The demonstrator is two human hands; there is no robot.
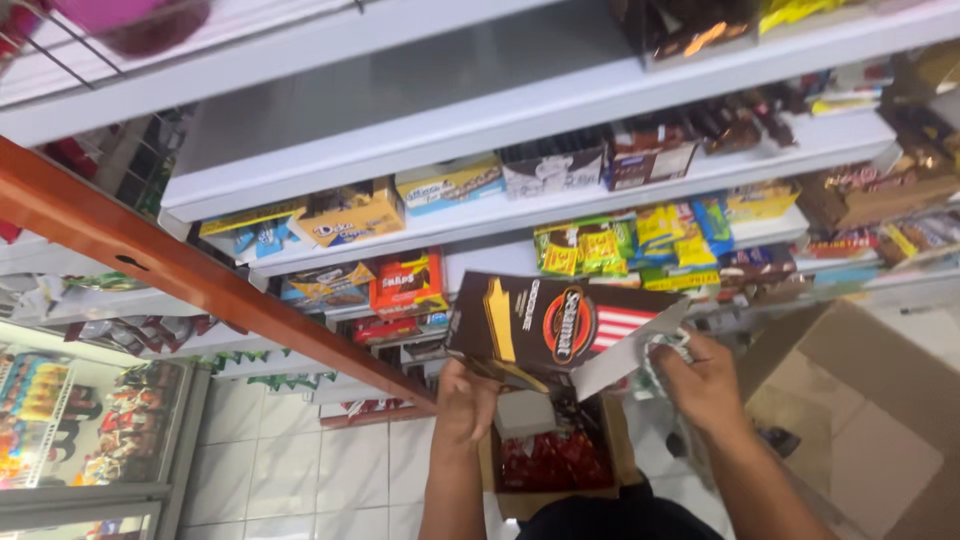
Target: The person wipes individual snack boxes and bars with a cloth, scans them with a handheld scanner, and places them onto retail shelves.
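a flat, dark brown cardboard snack box (545,325), glossy and rectangular, is held up between both hands in front of white shelving. its lower left corner is gripped by the left hand (466,402), fingers closed round the edge. its torn-open white flap (628,350), on the right end, is pinched by the right hand (703,382), along with a small crumpled wrapper that is hard to make out. a round red and black emblem, a yellow bar shape and red and white stripes are printed on the box face. just below the hands an open brown carton (556,460) filled with shiny red packets is seen, its lower edge hidden by dark clothing. to the right of the right hand a larger plain cardboard carton (860,400) is cut off by the frame. above the hands, white shelves (420,100) are stocked with orange, blue, yellow and green packages, blurred. left of the left hand a red-brown beam (180,270) runs diagonally.
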